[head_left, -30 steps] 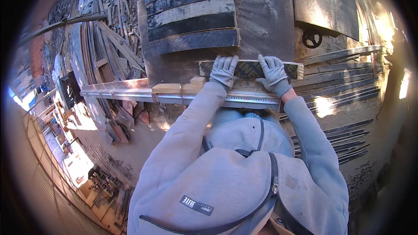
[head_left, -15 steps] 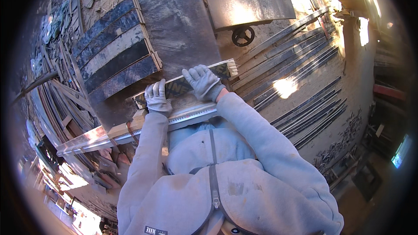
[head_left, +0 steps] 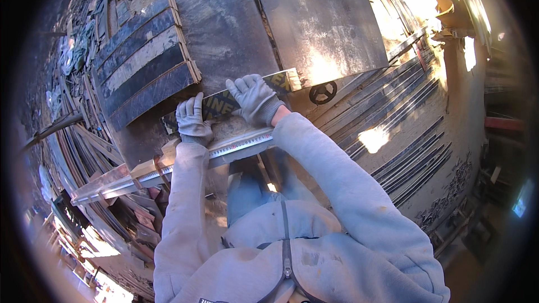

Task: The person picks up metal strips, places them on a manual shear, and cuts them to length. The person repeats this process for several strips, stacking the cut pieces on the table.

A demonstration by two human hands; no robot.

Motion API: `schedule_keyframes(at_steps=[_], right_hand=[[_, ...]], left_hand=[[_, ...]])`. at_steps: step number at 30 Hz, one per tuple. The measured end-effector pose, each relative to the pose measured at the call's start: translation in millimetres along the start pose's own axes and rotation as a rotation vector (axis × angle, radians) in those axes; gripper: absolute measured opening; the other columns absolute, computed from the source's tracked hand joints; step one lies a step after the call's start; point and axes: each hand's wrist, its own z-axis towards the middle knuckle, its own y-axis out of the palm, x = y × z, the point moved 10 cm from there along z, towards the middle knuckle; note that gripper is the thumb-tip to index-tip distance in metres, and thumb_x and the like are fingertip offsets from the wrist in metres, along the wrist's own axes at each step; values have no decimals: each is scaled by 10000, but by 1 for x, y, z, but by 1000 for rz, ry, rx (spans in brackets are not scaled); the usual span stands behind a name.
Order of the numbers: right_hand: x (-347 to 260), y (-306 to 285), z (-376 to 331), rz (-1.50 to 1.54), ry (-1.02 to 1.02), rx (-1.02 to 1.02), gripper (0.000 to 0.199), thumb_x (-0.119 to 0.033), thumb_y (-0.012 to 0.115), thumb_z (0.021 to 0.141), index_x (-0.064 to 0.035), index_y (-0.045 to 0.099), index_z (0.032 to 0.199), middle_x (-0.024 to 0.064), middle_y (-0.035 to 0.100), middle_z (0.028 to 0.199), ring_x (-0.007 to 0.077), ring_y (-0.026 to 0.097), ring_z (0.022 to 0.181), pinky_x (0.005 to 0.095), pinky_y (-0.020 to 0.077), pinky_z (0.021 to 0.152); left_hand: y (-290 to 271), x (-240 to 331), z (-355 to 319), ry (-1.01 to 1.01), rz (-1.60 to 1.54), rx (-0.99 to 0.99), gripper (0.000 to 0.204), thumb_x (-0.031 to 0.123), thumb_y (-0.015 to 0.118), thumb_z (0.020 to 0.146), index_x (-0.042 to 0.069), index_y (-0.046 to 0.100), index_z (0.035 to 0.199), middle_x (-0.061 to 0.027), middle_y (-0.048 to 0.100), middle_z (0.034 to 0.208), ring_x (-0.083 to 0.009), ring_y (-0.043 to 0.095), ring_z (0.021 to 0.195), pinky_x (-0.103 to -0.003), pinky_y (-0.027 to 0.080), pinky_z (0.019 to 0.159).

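Around the held board [head_left: 220, 104], strips [head_left: 147, 56], ruler [head_left: 236, 146], black handwheel [head_left: 323, 93]

Smooth-faced wooden board [head_left: 220, 105], shiny metallic-looking ruler [head_left: 238, 145], scuffed semi-gloss tabletop [head_left: 224, 22], matt cloth jacket [head_left: 359, 264].

A short board [head_left: 218, 105] is lying crosswise on the table [head_left: 224, 28], with the left hand [head_left: 193, 119] resting over its left part and the right hand [head_left: 254, 101] over its middle. A ruler [head_left: 238, 146] is running along the table's near edge, between the board and the person's body. A wood block [head_left: 147, 168] is sitting just beyond the ruler, left of the left hand. Stacked planks [head_left: 149, 56] are lying on the table's left part. A second table [head_left: 323, 17] is standing to the right, a wheel [head_left: 323, 93] showing below its near edge. Long strips [head_left: 418, 163] are lying on the ground right of the right arm.
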Motion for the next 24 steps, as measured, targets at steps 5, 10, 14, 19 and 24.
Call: schedule_keyframes(at_steps=[5,10,14,19,24], right_hand=[[4,-6,1,-3,-39,82,873,-558,604,1029,34,388,1635,148,594,1395,291,552,1289,430,371,1143],[8,0,3,-55,-33,26,864,-559,599,1035,34,396,1630,154,594,1410,306,556,1282,451,392,1122],[5,-3,1,-65,-25,44,861,-551,600,1036,37,392,1630,157,593,1413,311,559,1275,455,401,1107],[3,-3,-1,-91,-10,24,854,-533,608,1035,43,390,1627,169,589,1432,319,558,1281,462,397,1122],[3,-3,-3,-79,-7,70,842,-510,610,1041,49,383,1629,187,573,1469,337,540,1331,480,378,1169]], left_hand=[[3,-2,2,-28,14,24,1109,253,970,623,143,467,1606,-108,560,1426,-366,505,1371,-507,374,1213],[3,0,4,-23,43,45,1114,271,971,625,141,465,1609,-115,558,1426,-368,510,1366,-507,377,1208],[3,2,4,-26,77,47,1105,286,972,635,137,468,1607,-118,558,1427,-371,515,1360,-506,380,1206],[2,3,3,-33,102,58,1083,289,969,656,136,470,1605,-122,554,1441,-373,508,1371,-507,381,1207],[4,1,2,-35,104,90,1065,286,967,673,144,472,1606,-124,554,1449,-376,503,1381,-503,376,1218]])
